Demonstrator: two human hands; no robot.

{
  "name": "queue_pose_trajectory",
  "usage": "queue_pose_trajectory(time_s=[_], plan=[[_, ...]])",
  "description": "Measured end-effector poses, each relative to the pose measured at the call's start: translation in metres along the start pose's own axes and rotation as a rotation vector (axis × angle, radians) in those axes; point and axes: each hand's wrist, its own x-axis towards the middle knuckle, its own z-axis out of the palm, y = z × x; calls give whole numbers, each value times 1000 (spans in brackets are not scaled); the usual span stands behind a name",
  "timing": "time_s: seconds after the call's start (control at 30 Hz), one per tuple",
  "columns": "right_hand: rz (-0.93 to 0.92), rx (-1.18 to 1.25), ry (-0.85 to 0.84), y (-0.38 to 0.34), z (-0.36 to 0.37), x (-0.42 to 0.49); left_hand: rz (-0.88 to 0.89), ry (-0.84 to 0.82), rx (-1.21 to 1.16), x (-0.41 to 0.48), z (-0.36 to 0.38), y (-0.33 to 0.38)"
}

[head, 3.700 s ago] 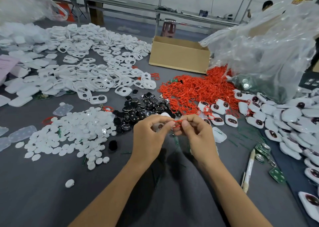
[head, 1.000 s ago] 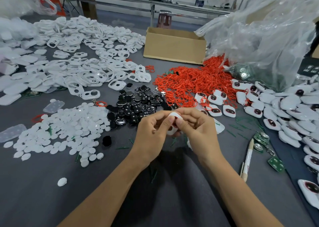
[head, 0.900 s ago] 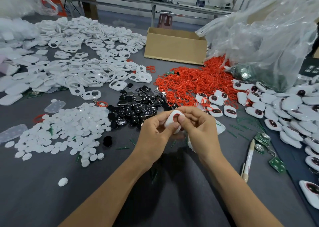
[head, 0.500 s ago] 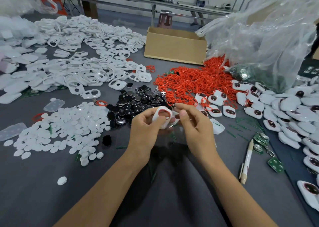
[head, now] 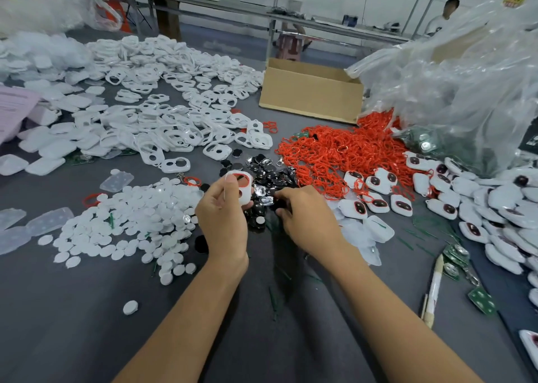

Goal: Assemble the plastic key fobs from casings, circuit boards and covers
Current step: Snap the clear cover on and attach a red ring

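Observation:
My left hand (head: 224, 222) holds a white casing (head: 240, 189) upright, with a red ring seated in its upper opening and the lower opening bare. My right hand (head: 305, 216) lies on the near edge of the pile of black buttons (head: 267, 173), and its fingertips pinch one dark button. A heap of red rings (head: 334, 152) lies behind the right hand. White casings (head: 163, 120) spread across the far left, with white round discs (head: 131, 222) nearer. Fobs with dark buttons fitted (head: 378, 196) lie to the right. Green circuit boards (head: 481, 301) sit at the right front.
A cardboard box (head: 311, 94) stands at the back centre, and a large clear plastic bag (head: 465, 91) at the back right. A pen (head: 433, 289) lies at the right front. People are at the benches in the background.
My hands have parted. The left hand kept the casing with the red ring and raised it; the right hand let go and moved onto the black button pile.

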Motion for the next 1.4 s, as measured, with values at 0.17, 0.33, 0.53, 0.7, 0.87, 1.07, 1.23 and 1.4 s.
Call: queue_pose_trajectory(time_s=[0.17,0.33,0.53,0.7,0.87,1.07,1.23,1.4], plan=[[22,-45,97,3,3,3,7,-51,25,-3,2,1],[76,306,227,9,-2,-6,7,-116,61,-8,3,0],[198,907,214,14,-9,-19,-82,-281,63,-13,6,-1],[185,1000,227,16,-12,-24,-220,-492,-27,-22,9,2],[190,1084,210,13,-13,-28,-235,-579,-17,-25,9,0],[319,1337,272,11,-11,-31,-225,-572,4,-22,7,-1],[268,1334,236,12,-15,-31,-197,-627,27,-21,6,2],[286,1245,286,15,-15,-31,-95,-639,112,-25,7,-1]])
